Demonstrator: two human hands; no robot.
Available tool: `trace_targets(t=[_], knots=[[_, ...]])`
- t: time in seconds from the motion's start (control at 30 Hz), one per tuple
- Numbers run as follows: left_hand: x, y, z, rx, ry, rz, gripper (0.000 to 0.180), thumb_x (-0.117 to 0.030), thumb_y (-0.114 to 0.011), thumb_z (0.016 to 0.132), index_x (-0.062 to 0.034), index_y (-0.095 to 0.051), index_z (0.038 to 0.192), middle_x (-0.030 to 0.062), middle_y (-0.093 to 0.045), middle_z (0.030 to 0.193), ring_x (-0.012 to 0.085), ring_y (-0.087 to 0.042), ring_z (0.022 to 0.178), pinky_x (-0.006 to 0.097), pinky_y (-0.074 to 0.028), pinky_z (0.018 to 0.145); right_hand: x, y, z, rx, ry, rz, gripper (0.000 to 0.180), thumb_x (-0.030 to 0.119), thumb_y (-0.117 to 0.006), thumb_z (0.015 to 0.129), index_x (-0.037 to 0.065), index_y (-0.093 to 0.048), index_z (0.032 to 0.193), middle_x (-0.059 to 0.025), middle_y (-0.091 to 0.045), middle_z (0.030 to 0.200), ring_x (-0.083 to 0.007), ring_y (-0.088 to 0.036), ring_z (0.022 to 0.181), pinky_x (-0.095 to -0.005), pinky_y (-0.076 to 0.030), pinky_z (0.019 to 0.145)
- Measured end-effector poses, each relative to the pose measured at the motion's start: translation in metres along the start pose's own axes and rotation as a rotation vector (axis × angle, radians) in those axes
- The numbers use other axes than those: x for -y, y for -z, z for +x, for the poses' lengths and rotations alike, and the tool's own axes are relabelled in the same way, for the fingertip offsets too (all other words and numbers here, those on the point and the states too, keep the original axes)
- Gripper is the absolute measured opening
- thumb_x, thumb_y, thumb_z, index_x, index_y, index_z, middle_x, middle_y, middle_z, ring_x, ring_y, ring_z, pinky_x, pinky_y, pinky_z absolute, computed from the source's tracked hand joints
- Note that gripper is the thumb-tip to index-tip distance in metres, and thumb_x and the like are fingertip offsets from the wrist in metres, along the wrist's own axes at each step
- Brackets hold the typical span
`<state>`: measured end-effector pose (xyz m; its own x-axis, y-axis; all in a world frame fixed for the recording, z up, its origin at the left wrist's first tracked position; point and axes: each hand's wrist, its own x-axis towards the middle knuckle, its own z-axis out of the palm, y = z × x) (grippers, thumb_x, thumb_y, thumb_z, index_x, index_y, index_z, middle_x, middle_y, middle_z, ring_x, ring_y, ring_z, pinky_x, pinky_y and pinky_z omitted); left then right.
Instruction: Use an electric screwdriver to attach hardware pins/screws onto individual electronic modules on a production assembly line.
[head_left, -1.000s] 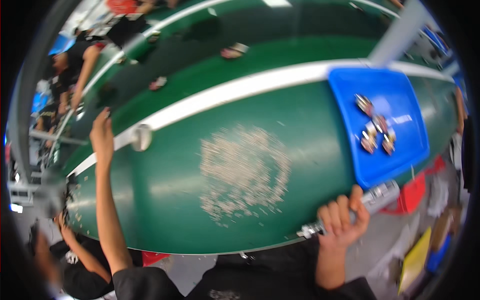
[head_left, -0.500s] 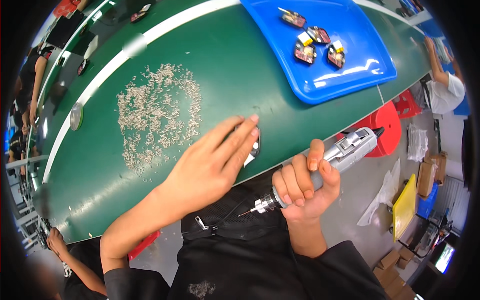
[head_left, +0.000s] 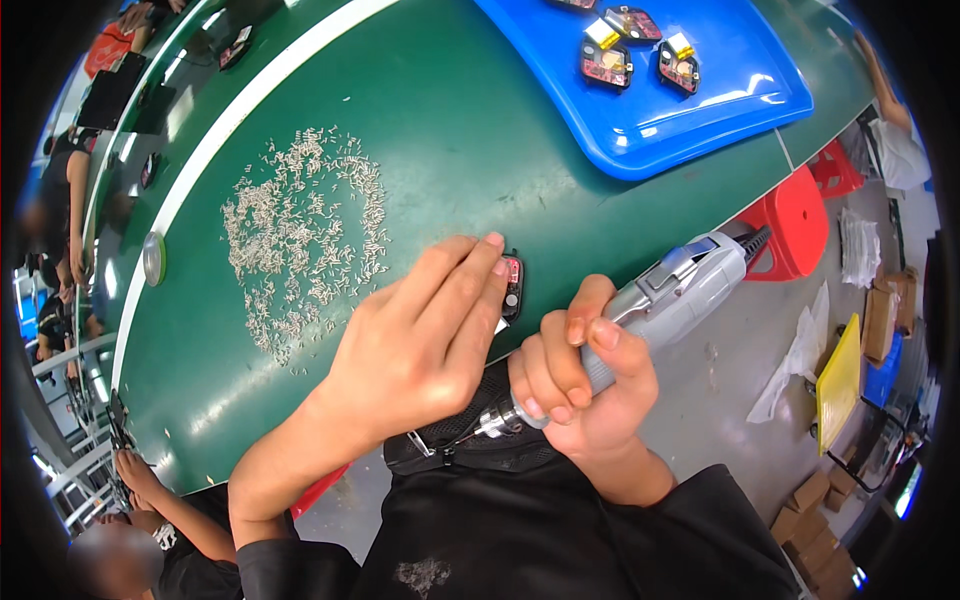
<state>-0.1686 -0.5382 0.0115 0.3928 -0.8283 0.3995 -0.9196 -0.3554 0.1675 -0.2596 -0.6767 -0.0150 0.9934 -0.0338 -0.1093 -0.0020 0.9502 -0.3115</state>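
My left hand (head_left: 425, 325) reaches over the near edge of the green table, its fingers close together on a small black electronic device (head_left: 513, 290) with a red circuit board. The hand covers the device's left part, and its thumb is hidden. My right hand (head_left: 590, 375) is wrapped around a grey electric screwdriver (head_left: 675, 285), held just off the table edge. The screwdriver's silver chuck (head_left: 497, 417) and thin bit point down and left, apart from the device. Many tiny silver screws (head_left: 300, 230) lie scattered on the table, left of my left hand.
A blue tray (head_left: 640, 150) at the far right holds several similar opened devices (head_left: 607, 65). A round green-rimmed container (head_left: 153, 259) stands near the white line on the left. Red stools (head_left: 795, 225) are beyond the table's right edge. Other people work at the left and far right.
The view has shifted slightly. More of the device and its red board shows beside my left fingers. My right hand has come nearer my left hand with the screwdriver, its bit still low.
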Motion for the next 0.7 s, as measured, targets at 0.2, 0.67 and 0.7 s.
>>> trace_targets(t=[0.2,0.67,0.7], knots=[[-0.008,-0.007,-0.005,-0.081,-0.116,0.056,0.033,-0.002,-0.063,0.059,0.0153,-0.062,0.087,0.0239,-0.063,0.091,0.0322,-0.065,0.083,0.033,-0.057,0.065,-0.005,-0.005,0.000,-0.078,0.037,-0.094,0.009,0.013,-0.041,0.092,0.005,-0.043,0.089,-0.0034,-0.040,0.050,-0.0142,-0.040,0.040,-0.0292,-0.037,0.042],[-0.010,-0.010,-0.006,-0.093,-0.100,0.056,0.024,-0.002,-0.062,0.063,0.0140,-0.063,0.080,0.0251,-0.063,0.089,0.0327,-0.065,0.084,0.035,-0.058,0.069,0.004,-0.004,0.002,-0.042,-0.020,-0.154,0.010,0.014,-0.041,0.091,0.004,-0.043,0.090,-0.0043,-0.039,0.050,-0.0138,-0.037,0.038,-0.0308,-0.037,0.042],[-0.010,-0.010,-0.007,-0.095,-0.098,0.055,0.024,-0.002,-0.062,0.063,0.0140,-0.063,0.080,0.0251,-0.063,0.089,0.0327,-0.065,0.084,0.035,-0.058,0.069,0.004,-0.003,0.002,-0.031,-0.018,-0.149,0.010,0.015,-0.041,0.091,0.005,-0.043,0.090,-0.0043,-0.039,0.050,-0.0138,-0.037,0.038,-0.0308,-0.037,0.043]])
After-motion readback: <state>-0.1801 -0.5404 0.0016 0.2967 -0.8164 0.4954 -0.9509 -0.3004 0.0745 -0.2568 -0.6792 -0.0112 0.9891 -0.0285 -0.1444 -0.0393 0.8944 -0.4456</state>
